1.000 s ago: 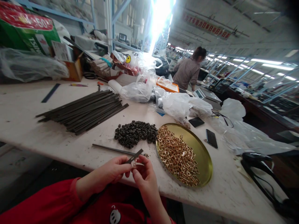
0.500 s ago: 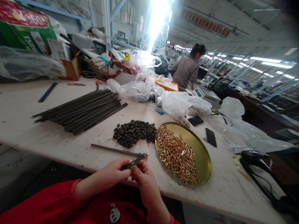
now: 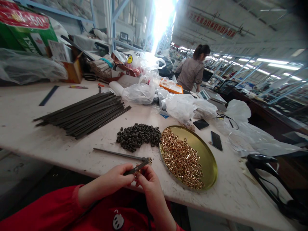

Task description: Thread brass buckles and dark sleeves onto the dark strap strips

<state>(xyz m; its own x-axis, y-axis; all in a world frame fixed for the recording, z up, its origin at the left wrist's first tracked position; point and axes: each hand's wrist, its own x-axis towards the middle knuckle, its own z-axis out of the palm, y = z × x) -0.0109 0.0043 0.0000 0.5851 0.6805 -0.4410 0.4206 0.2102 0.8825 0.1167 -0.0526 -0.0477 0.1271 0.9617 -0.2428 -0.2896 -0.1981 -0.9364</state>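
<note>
My left hand (image 3: 121, 175) pinches a dark strap (image 3: 139, 166) with small holes near its end. Close against it, my right hand (image 3: 150, 184) has its thumb and fingers closed on a small gold buckle (image 3: 137, 173), partly hidden by the fingers, at the strap's edge. Just beyond both hands lies another narrow dark strap (image 3: 115, 154), with a gold buckle (image 3: 149, 159) at its right end. A heap of small dark loops (image 3: 137, 136) sits past that. To the right, a round gold tray (image 3: 209, 160) holds a pile of gold buckles (image 3: 180, 157).
Many dark straps (image 3: 84, 114) lie stacked at the left. White plastic bags (image 3: 179, 106) line the back of the table. A phone (image 3: 216, 140) rests right of the tray, near a black object (image 3: 262, 179). A co-worker (image 3: 191, 72) stands beyond the table.
My right fingers have shifted slightly at the strap, and more of the gold buckle shows between them. My left hand stays in place.
</note>
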